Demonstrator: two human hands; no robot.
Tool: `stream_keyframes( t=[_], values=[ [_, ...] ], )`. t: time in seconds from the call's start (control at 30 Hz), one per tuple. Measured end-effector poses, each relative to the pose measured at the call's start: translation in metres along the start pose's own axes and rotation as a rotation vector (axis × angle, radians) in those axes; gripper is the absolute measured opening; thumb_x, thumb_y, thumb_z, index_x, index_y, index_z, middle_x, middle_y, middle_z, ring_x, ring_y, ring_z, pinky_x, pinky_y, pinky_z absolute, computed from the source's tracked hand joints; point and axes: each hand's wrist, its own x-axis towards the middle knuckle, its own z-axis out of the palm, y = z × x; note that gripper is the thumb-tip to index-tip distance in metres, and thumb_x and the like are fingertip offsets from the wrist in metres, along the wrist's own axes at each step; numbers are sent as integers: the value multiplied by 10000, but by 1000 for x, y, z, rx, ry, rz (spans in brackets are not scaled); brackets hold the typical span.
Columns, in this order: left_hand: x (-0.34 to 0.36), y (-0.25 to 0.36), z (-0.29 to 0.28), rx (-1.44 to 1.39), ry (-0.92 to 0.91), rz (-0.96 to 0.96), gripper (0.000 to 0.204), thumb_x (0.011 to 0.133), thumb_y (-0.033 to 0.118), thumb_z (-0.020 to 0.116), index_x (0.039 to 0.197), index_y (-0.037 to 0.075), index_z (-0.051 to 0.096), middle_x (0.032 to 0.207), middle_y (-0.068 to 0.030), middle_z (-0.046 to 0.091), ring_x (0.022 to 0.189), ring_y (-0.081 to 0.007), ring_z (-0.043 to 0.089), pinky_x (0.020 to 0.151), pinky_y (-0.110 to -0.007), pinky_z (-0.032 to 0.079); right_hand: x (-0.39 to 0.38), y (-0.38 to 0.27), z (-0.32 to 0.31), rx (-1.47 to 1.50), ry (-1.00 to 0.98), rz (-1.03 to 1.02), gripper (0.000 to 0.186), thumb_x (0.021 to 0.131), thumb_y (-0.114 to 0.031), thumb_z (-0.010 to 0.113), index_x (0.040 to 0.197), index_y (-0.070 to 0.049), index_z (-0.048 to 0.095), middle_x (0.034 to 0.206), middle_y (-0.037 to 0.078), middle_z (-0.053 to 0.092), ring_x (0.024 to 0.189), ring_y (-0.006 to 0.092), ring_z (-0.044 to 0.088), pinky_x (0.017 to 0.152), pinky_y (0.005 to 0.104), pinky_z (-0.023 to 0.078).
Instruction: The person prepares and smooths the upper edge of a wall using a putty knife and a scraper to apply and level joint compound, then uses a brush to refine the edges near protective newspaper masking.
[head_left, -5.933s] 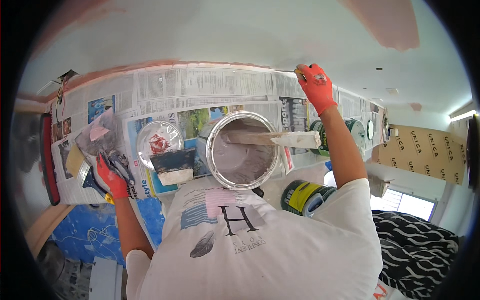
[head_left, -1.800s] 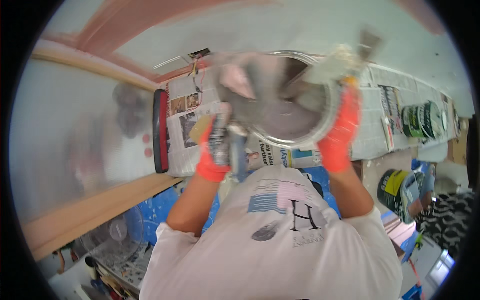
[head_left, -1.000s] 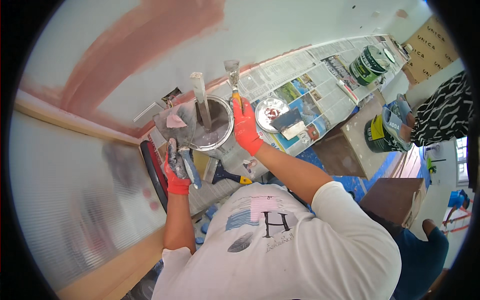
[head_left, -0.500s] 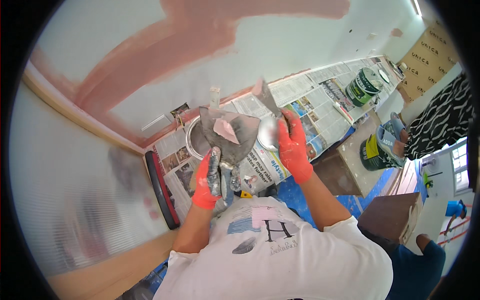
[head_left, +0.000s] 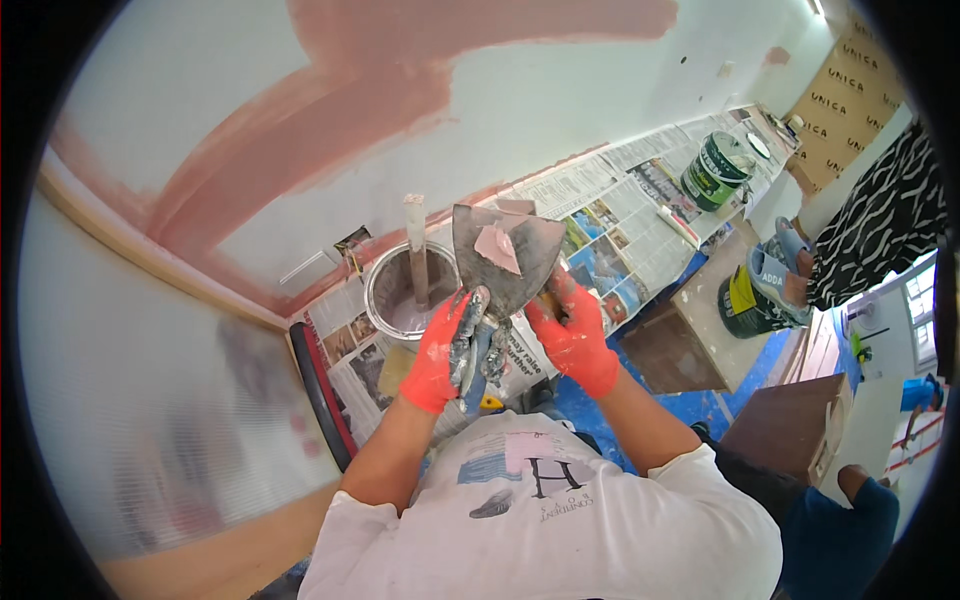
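My left hand [head_left: 445, 352], in a smeared red glove, is closed round the handle of a wide, grimy scraper [head_left: 525, 245] with a lump of pink filler [head_left: 498, 248] on its blade. My right hand [head_left: 572, 335], also gloved, grips a narrower putty knife [head_left: 516, 205] just to the right, largely hidden behind the scraper. Left of the blades, an open tin of greyish paste [head_left: 385, 305] holds an upright wooden stick [head_left: 415, 225]. Newspaper [head_left: 610, 270] covers the worktop beneath. The tin lid seen earlier is hidden behind my hands and tools.
A pink-streaked wall [head_left: 380, 120] runs behind; a translucent panel [head_left: 150, 400] stands left. Right: green buckets [head_left: 710, 170], a wooden box [head_left: 780, 420], someone's slippered feet [head_left: 785, 255] on a bucket [head_left: 745, 310], a person in dark teal [head_left: 830, 540]. Another person in blue [head_left: 915, 395] is farther back.
Both hands left their earlier places on the bench and came together in front of me. The scraper has shifted right, off the tin, and the narrow knife has dropped behind its blade.
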Motion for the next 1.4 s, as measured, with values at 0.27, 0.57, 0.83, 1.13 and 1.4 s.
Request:
stream_keyframes(
  t=[0.27, 0.57, 0.83, 1.13, 1.4],
  values=[
    [24, -8, -50, 227, 205, 241, 430, 933, 360, 555, 1234, 60, 496, 1062, -126, 530, 960, -248, 498, 806, -370, 422, -5, 114, -64, -305, 238, 59, 437, 932, -152, 602, 1320, 11, 486, 1068, 155, 630, 930, 239, 631, 807, 354, 503],
    [29, 0, -64, -22, 854, 314, 414, 1013, 457, 386, 793, 112, 444, 567, -10, 467, 417, -145, 428, 407, -268, 376, 175, 351, -191, 6, 559, 449, 473, 958, -217, 436, 1401, -51, 420, 1079, 213, 639, 981, 342, 619, 828, 411, 487],
    [4, -29, -118, 1857, 908, 712, 558, 995, 291, 446, 1419, -62, 364, 1359, -245, 470, 1105, -331, 566, 919, -396, 483, 285, 466, -219, -677, 347, 634, 377, 945, -233, 473, 1264, -37, 517, 969, 208, 631, 923, 360, 620, 850, 373, 481],
    [15, -28, -113, 1895, 850, 744, 601, 977, 343, 466, 1399, -77, 378, 1375, -275, 453, 1192, -385, 527, 999, -441, 440, 303, 434, -237, -228, 486, 726, 553, 898, -220, 523, 1392, 5, 419, 1201, 251, 594, 1108, 348, 586, 923, 380, 463],
    [26, -25, -119, 1906, 737, 815, 671, 957, 403, 496, 1396, -88, 370, 1363, -285, 457, 1175, -400, 533, 983, -456, 449, 290, 456, -235, -389, 356, 504, 583, 909, -312, 576, 1337, 58, 436, 1220, 279, 582, 1156, 403, 558, 947, 403, 463]
  ],
)
